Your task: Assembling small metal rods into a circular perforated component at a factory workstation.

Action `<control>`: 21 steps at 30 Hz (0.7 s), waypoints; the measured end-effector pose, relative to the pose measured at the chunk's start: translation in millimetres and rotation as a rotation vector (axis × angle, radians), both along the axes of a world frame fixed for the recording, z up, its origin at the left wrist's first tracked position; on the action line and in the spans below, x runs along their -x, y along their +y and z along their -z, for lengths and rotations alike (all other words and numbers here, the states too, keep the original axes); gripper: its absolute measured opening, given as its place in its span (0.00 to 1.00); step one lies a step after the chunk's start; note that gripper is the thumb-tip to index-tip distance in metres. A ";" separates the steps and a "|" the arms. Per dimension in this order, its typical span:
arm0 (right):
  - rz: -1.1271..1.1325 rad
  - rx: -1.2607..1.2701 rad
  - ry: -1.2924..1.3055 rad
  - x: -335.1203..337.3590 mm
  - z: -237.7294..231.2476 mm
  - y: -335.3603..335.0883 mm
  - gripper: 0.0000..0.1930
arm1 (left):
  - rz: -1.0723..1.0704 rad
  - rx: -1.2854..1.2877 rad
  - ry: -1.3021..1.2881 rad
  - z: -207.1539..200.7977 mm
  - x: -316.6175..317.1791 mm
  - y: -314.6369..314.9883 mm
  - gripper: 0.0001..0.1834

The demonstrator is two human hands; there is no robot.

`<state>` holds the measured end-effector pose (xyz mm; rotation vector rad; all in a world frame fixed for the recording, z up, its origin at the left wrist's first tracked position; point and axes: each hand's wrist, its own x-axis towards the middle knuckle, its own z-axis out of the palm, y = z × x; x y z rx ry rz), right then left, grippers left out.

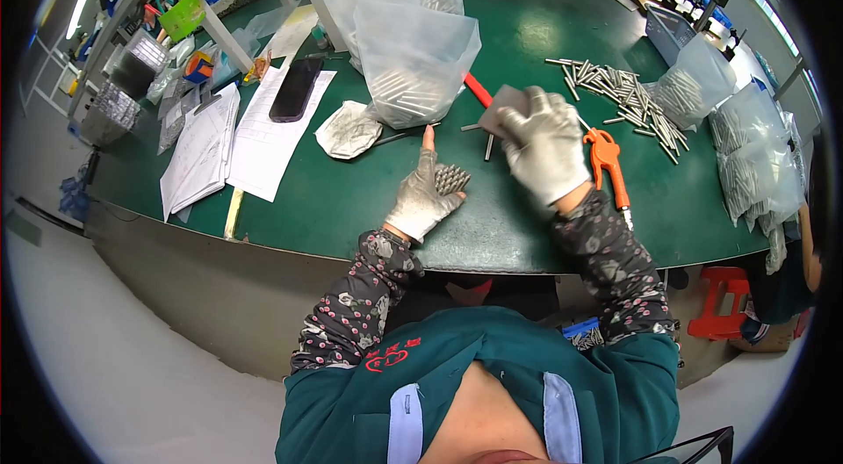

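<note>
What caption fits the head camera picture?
At a green table, left hand around metal rods, right hand holding a grey block.

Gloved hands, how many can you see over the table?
2: the left hand, curved around a cluster of metal pins, and the right hand, holding a grey block. Any beyond view would be hidden.

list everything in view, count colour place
table: one, green, centre
pin cluster: one, silver, at left hand
block: one, grey, in right hand
loose pins: many, silver, mostly table's right
bags of pins: several, translucent, back and right
air gun: one, orange, beside right hand
papers: several, white, table's left
phone: one, black, on papers
crumpled wad: one, whitish, beside papers
crate: one, grey, back right
stool: one, red, lower right
coworker: one, dark clothes, right edge
left hand: one, grey glove, at pin cluster
right hand: one, grey glove, holding block
</note>
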<state>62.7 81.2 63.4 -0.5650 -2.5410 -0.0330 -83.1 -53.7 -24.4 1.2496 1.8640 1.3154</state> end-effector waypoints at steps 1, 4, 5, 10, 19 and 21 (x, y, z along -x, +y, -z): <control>0.068 0.027 0.025 -2.8 -0.8 8.3 0.17 | 0.011 0.005 0.017 -5.6 -3.3 -1.3 0.60; -0.014 0.056 0.065 -7.6 -7.0 -14.1 0.19 | -0.013 0.019 0.050 5.1 -0.3 -5.5 0.61; -0.044 0.099 0.067 -7.9 -8.2 -21.5 0.20 | -0.032 0.012 0.078 4.3 1.0 -2.2 0.61; 0.002 0.162 0.118 -8.1 8.4 -51.0 0.22 | -0.047 -0.064 0.172 4.4 -3.6 -2.6 0.61; 0.125 0.140 0.023 21.0 8.9 -72.4 0.22 | -0.119 -0.015 0.429 3.8 -11.3 -0.1 0.58; 0.133 0.107 0.001 23.8 13.6 -72.9 0.22 | -0.169 -0.271 0.537 10.2 -7.3 3.7 0.59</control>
